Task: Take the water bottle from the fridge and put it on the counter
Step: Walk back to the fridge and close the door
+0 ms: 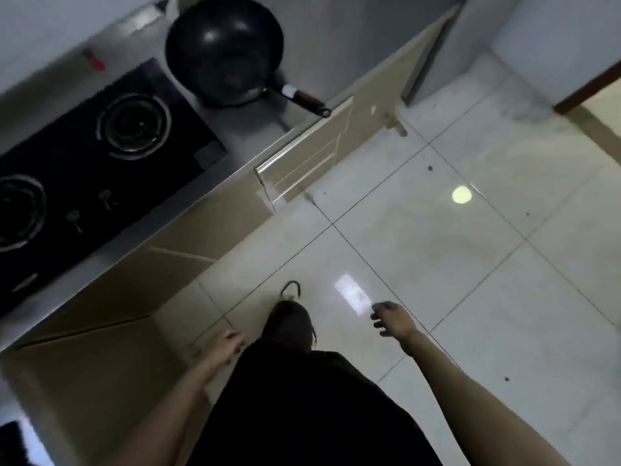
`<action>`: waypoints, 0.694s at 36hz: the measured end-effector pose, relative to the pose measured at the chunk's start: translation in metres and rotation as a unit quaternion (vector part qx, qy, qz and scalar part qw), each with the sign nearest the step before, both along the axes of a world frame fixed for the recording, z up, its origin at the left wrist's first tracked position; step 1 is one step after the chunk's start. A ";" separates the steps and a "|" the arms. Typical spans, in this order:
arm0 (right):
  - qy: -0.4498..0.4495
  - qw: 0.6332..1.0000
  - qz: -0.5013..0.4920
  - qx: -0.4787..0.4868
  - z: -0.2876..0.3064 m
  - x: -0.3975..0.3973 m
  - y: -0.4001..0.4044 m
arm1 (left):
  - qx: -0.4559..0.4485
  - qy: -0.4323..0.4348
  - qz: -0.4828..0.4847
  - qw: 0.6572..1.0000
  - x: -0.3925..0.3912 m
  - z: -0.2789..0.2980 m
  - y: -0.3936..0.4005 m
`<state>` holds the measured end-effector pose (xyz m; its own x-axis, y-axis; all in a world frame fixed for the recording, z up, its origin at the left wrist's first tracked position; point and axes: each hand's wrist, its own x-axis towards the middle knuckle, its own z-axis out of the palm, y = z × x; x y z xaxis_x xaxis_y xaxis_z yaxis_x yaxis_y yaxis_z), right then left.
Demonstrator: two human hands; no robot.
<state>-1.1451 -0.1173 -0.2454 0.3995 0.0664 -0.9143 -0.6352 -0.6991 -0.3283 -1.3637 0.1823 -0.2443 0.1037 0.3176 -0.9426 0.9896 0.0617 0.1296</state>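
No water bottle is in view. A tall grey panel [353, 38] rises at the far end of the counter; I cannot tell whether it is the fridge. The grey counter [255, 126] runs along the left. My left hand [225, 344] hangs low beside my body, fingers loosely curled, holding nothing. My right hand [391, 319] hangs over the floor tiles with fingers apart and empty. Both hands are well below and away from the counter top. The picture is blurred.
A black two-burner hob [100, 156] is set in the counter, with a black wok [225, 48] beyond it, its handle pointing over the counter edge. Beige cabinet doors [302, 163] line the counter front. Glossy white floor tiles [470, 264] spread to the right. My dark shoe [289, 324] steps forward.
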 end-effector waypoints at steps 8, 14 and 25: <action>-0.056 0.997 -0.048 -0.022 -0.002 0.152 -0.030 | 0.035 0.055 -0.169 0.983 0.199 -0.027 0.008; -0.007 0.996 -0.060 -0.070 0.017 0.218 -0.090 | -0.006 0.001 -0.324 0.946 0.427 -0.023 -0.046; 0.087 0.980 -0.116 -0.136 -0.001 0.326 -0.197 | -0.054 -0.234 -0.371 0.897 0.794 0.042 -0.182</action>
<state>-0.8187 -0.3144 -0.2462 0.2123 -0.2637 -0.9409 -0.8176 -0.5753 -0.0232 -0.5697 0.0004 -0.2020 0.6412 -0.0936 -0.7616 0.6017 -0.5547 0.5747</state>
